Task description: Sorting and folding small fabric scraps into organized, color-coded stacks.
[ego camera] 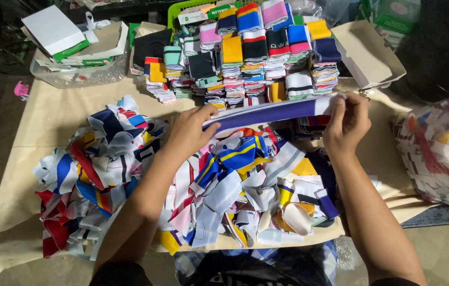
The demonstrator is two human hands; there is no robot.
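My left hand (190, 130) and my right hand (347, 123) hold a long purple-and-white fabric band (272, 112) stretched flat between them, each hand pinching one end. Below the band lies a loose heap of coloured fabric strips (245, 185), with a second heap (92, 169) to the left. Behind the band stand neat stacks of folded bands (256, 58) in several colours.
The work surface is covered with beige paper (39, 127). A clear plastic tub with white boxes (73, 47) sits at the back left, an open cardboard box (367, 53) at the back right, a green basket (182, 8) behind the stacks, and a clear bag of strips (441, 148) at the right.
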